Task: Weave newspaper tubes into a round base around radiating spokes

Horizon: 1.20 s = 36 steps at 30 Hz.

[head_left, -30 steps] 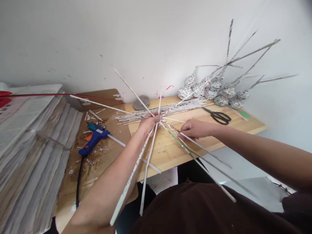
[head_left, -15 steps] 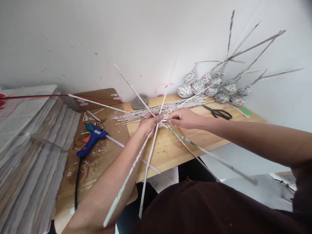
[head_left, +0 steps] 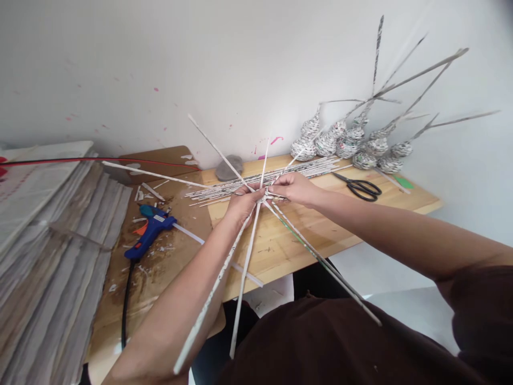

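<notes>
Rolled paper sticks (head_left: 249,251) cross at a woven centre and fan out in several directions above the table. My left hand (head_left: 245,204) is closed on the crossing, thumb on top. On the right side of the same centre, my right hand (head_left: 292,188) pinches one of the sticks with thumb and forefinger. A green-marked stick (head_left: 298,235) slants down toward my body, close beside a white one. My fingers partly hide the woven centre. Behind the hands lies a bundle of loose paper sticks (head_left: 312,169).
Woven paper gourd shapes (head_left: 304,148) stand against the wall, with long sticks jutting up. Black scissors (head_left: 363,188) lie right. A blue glue gun (head_left: 150,235) rests on scrap-strewn brown board (head_left: 188,214). Left is a tall newspaper stack (head_left: 60,256); a grey stone-like lump (head_left: 229,168) sits behind.
My right hand has shifted slightly up, its elbow lower. The green-marked stick has swung down and left, now close to the white one. My left hand keeps its hold.
</notes>
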{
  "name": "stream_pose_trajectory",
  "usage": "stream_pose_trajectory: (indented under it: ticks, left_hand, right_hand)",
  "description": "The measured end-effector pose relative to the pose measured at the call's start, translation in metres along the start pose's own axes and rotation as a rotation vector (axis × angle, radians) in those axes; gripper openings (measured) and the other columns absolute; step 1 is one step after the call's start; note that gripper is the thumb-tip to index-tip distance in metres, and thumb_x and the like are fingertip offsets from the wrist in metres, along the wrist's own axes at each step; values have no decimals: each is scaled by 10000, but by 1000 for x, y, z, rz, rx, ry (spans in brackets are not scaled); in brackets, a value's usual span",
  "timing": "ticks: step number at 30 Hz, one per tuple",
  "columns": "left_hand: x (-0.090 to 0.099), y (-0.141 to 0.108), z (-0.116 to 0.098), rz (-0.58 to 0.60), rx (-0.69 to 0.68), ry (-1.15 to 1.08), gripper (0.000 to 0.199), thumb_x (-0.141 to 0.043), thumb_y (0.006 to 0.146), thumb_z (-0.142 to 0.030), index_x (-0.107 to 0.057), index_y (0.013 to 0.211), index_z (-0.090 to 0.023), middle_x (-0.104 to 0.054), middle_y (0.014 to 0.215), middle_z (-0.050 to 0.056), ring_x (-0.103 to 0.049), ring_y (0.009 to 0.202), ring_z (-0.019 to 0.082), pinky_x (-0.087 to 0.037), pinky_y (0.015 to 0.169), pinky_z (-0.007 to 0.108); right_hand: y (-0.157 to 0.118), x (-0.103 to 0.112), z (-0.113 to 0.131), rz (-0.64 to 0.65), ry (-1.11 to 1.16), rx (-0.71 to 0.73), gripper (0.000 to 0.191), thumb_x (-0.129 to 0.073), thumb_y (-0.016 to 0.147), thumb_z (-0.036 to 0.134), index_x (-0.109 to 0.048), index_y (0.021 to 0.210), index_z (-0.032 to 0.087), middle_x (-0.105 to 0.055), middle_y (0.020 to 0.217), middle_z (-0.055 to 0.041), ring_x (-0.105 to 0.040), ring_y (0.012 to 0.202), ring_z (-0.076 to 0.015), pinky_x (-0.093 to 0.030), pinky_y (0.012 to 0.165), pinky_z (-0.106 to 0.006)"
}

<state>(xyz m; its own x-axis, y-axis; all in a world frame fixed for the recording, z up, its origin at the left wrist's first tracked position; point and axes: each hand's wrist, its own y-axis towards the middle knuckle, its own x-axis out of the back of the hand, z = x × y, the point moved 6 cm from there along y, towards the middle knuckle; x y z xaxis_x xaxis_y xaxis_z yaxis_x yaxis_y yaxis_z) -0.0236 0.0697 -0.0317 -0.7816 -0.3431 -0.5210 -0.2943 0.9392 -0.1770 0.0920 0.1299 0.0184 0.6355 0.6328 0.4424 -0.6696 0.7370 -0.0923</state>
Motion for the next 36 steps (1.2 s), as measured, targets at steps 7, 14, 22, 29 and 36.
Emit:
stream_pose_trajectory:
  ticks: [7,14,22,29,36]
  left_hand:
    - [-1,0,-1,30,-4,38,277,-837,563,-147,-645,760,-111,-682,700,41,-640,587,142,-539,596,270]
    - [7,2,1,-39,-57,105,326,-823,535,-126,-644,808,-125,-703,718,41,-638,548,150,-539,565,289]
    - [10,0,-2,-83,-60,111,369,-857,511,-135,-641,810,-140,-688,686,17,-640,544,152,-535,558,285]
    - [11,4,-2,-55,-74,115,379,-878,492,-186,-651,792,-141,-681,678,8,-630,558,137,-521,578,264]
    - [9,2,-13,-56,-154,126,412,-899,473,-245,-700,820,-145,-713,736,18,-626,605,121,-500,638,245]
  right_hand:
    - [2,2,2,24,-17,82,267,-708,701,391,-727,721,126,-677,686,-24,-553,629,-114,-421,602,-234]
    - [3,3,11,49,-309,178,122,-683,746,253,-760,756,159,-741,776,-23,-652,782,-161,-447,729,-240]
    - [-5,0,9,-65,-411,190,118,-653,794,259,-715,792,159,-732,805,-40,-630,732,-149,-428,664,-244]
    - [7,-4,-7,62,-212,61,169,-704,731,304,-703,787,145,-683,708,-10,-580,607,-116,-442,559,-221]
    - [3,-3,3,60,-99,34,190,-676,732,318,-715,774,136,-628,666,-4,-499,508,-88,-440,508,-233]
